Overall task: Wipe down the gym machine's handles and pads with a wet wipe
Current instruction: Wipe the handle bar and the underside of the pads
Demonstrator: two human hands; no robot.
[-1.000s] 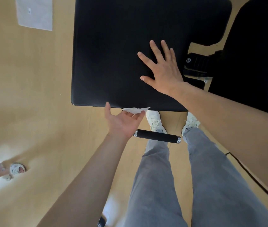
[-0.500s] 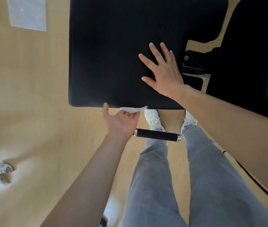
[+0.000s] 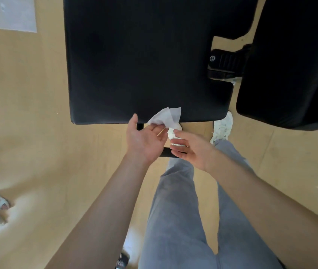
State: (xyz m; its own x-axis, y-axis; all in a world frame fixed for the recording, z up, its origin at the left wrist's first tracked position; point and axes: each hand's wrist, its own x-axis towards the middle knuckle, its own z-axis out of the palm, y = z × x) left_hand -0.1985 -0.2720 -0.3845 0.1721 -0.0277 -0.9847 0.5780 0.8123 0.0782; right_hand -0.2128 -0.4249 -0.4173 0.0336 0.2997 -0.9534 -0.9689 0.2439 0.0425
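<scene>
Your left hand [image 3: 144, 140] pinches the wipe [image 3: 166, 117] at the pad's [image 3: 144, 65] near edge. Your right hand [image 3: 191, 148] waits beside it, fingers loose and holding nothing. Spread the wipe flat, then press in overlapping strokes.

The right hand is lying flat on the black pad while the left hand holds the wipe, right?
No. The head view shows the right hand off the black pad, below its near edge, close to the wipe. The left hand does hold the wipe.
</scene>
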